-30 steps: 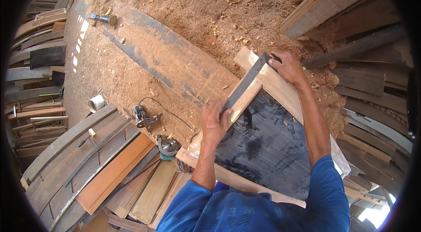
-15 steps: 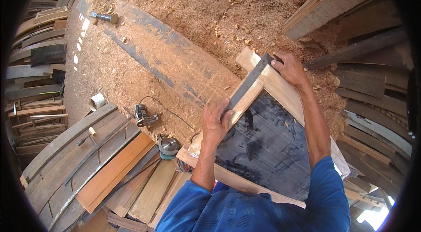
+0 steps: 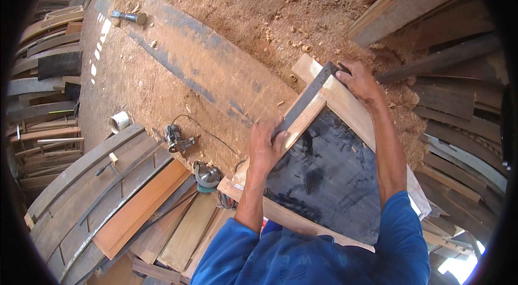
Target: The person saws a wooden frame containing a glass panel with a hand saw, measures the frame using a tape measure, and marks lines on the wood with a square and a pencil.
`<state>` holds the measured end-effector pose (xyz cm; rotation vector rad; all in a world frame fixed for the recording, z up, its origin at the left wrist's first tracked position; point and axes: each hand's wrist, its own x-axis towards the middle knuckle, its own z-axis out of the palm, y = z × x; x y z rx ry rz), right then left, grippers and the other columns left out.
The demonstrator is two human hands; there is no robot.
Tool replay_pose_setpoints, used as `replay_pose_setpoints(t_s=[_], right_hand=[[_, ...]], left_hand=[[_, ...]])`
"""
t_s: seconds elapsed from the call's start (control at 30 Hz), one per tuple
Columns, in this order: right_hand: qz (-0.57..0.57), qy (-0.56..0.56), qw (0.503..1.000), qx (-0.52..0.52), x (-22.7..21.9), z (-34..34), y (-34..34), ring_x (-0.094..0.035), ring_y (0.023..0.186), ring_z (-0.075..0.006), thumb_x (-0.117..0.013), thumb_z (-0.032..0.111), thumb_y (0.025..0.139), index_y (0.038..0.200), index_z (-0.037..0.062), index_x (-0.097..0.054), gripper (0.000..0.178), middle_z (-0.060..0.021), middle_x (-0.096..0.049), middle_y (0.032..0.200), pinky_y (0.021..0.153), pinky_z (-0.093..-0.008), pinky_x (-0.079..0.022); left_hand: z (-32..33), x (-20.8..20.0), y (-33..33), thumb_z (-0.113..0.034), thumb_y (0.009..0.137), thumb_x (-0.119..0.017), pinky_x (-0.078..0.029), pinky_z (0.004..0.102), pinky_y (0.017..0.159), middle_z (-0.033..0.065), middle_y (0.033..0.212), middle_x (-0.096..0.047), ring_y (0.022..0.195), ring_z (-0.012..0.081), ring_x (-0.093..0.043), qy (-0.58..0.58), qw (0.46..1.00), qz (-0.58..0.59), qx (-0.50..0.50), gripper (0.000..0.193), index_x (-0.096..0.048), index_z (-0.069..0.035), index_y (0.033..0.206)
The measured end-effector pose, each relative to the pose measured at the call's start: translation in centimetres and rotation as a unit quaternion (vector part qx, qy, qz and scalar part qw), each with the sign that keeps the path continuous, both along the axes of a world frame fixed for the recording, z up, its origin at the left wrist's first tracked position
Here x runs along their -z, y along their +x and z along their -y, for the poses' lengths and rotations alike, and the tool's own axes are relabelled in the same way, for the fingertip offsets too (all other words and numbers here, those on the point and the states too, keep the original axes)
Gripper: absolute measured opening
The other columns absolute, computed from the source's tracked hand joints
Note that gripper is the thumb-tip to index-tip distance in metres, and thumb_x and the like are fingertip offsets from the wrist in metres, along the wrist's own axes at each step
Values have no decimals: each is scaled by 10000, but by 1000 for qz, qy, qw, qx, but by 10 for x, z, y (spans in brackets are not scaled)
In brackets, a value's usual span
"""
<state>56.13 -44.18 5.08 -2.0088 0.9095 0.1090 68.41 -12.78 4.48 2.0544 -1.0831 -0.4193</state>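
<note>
A wooden frame (image 3: 350, 106) with pale rails surrounds a dark, smudged panel (image 3: 329, 177) in front of me. Along its far-left rail lies a flat dark grey strip (image 3: 307, 100), like a straightedge. My left hand (image 3: 263, 147) is closed over the strip's lower end, thumb on top, pressing it to the rail. At the far corner my right hand (image 3: 359, 81) pinches a thin dark stick, pencil-like (image 3: 343, 68), beside the strip's upper end. Its tip is too small to make out. Past that corner a pale wood end (image 3: 305, 68) sticks out.
A long dusty board (image 3: 210, 64) stretches away with a hammer-like tool (image 3: 129, 17) on it. Left of the frame are a corded power tool (image 3: 175, 138), a round-guarded power tool (image 3: 207, 176), a white cup (image 3: 119, 122) and planks (image 3: 141, 207). Stacked timber (image 3: 448, 99) stands right; sawdust (image 3: 259, 10) covers the ground.
The view has shifted slightly. Both hands keep nearly the same places on the frame, and the dark strip still lies along the rail.
</note>
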Motion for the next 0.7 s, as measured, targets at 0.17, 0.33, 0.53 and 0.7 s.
replay_pose_setpoints(t_s=[0.17,0.33,0.53,0.7], right_hand=[[-15,0,1000,13,-1,-1,0,-659,761,-291,-666,225,893,960,-35,-680,269,-219,-677,818,757,-434,-504],[-13,-11,1000,11,3,1,-2,-672,760,-298,-673,223,884,961,-35,-694,270,-229,-686,819,758,-434,-508],[-5,-16,1000,11,2,-1,0,-681,781,-291,-673,230,885,975,-39,-703,285,-232,-688,826,775,-428,-511],[-20,-6,1000,19,-4,-3,1,-643,749,-241,-667,228,896,965,-41,-689,279,-194,-670,787,748,-422,-496]], left_hand=[[-7,-12,1,-150,815,-842,-516,422,977,205,1151,-701,1122,353,-660,40,949,-295,-107,593,-580,-11,1329],[-26,-16,7,-134,809,-852,-548,407,960,226,1125,-708,1107,347,-693,110,965,-224,-80,611,-548,16,1317],[-33,-7,1,-123,815,-846,-581,410,873,232,1099,-711,1008,354,-727,71,972,-203,-92,556,-545,31,1257],[-31,-11,3,-123,828,-836,-581,407,861,246,1103,-704,996,356,-727,79,971,-207,-93,570,-518,30,1275]])
